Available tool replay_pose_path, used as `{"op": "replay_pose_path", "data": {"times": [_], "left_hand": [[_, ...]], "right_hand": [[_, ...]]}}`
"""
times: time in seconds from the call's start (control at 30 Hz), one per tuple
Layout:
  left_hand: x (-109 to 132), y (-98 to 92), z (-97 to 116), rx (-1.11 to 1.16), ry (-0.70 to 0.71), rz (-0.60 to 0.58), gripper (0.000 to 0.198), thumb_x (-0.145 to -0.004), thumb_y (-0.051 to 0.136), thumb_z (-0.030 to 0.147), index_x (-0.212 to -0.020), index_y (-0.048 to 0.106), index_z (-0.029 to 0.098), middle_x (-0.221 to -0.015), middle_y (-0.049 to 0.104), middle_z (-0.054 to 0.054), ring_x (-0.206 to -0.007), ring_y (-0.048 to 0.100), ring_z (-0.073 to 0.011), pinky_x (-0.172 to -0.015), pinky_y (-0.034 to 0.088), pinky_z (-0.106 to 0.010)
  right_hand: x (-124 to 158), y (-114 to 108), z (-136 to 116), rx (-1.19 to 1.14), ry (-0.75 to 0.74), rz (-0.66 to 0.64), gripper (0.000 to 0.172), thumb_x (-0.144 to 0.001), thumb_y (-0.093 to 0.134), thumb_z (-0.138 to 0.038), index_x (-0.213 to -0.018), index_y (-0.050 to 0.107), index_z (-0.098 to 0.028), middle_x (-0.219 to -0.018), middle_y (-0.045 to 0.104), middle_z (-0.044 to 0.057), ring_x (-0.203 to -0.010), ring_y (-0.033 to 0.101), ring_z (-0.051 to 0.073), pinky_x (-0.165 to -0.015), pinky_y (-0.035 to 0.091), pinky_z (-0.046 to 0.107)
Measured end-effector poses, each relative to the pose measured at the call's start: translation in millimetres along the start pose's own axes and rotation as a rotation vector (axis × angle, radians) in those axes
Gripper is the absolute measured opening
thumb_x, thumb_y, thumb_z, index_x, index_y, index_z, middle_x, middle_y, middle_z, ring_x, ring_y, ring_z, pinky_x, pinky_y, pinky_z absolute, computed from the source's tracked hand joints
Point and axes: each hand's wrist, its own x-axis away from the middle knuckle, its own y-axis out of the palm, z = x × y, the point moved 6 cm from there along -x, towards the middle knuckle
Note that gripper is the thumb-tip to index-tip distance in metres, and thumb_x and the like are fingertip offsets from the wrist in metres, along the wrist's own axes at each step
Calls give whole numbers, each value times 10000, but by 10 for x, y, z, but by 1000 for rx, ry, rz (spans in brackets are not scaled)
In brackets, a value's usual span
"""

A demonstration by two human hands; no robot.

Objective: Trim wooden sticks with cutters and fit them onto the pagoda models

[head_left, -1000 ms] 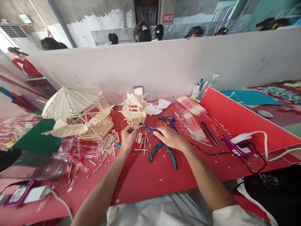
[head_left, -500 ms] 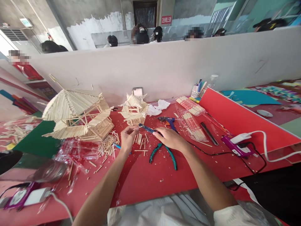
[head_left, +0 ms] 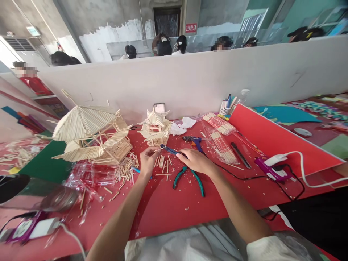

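My left hand [head_left: 148, 159] pinches a short, thin wooden stick [head_left: 158, 148] between thumb and fingertips. My right hand [head_left: 194, 159] is closed around a pair of dark blue pliers [head_left: 170, 149], whose tip meets the stick's end. Below my right hand, green-handled pliers [head_left: 201, 183] lie on the red table [head_left: 165, 210]. Short cut sticks [head_left: 162, 162] lie between my hands, and a pile of them [head_left: 127, 166] sits left of my left hand. Behind my hands stands a small pavilion model made of sticks [head_left: 154, 127]; a larger stick pavilion [head_left: 89, 134] is on the left.
A glue gun [head_left: 197, 142], bundles of wrapped sticks [head_left: 223, 145] and a black pen-like tool [head_left: 240, 155] lie at right. A cord runs to a purple power strip [head_left: 272, 169]. Plastic wrappers [head_left: 89, 177] and a clear jar [head_left: 54, 197] are at left. A white partition [head_left: 190, 83] stands behind.
The view has shifted slightly. Both hands keep nearly the same position, with the stick and the pliers still held together.
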Motion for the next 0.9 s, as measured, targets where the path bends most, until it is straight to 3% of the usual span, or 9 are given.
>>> {"op": "replay_pose_path", "data": {"times": [0.2, 0.9], "left_hand": [[0, -6, 2, -7, -5, 5, 212, -668, 813, 336, -782, 748, 170, -743, 716, -25, -695, 630, -149, -716, 493, -275], [8, -23, 3, -29, 10, 26, 216, -683, 811, 353, -783, 748, 172, -767, 726, -32, -713, 639, -156, -728, 501, -281]], "right_hand": [[-9, 8, -6, -14, 7, -2, 386, -1049, 381, -430, -1127, 688, -208, -1044, 752, 97, -1021, 686, 249, -831, 448, 289], [-6, -1, 5, -19, 9, 6, 382, -1049, 377, -422, -1107, 688, -209, -1021, 749, 91, -982, 689, 242, -833, 450, 293]]}}
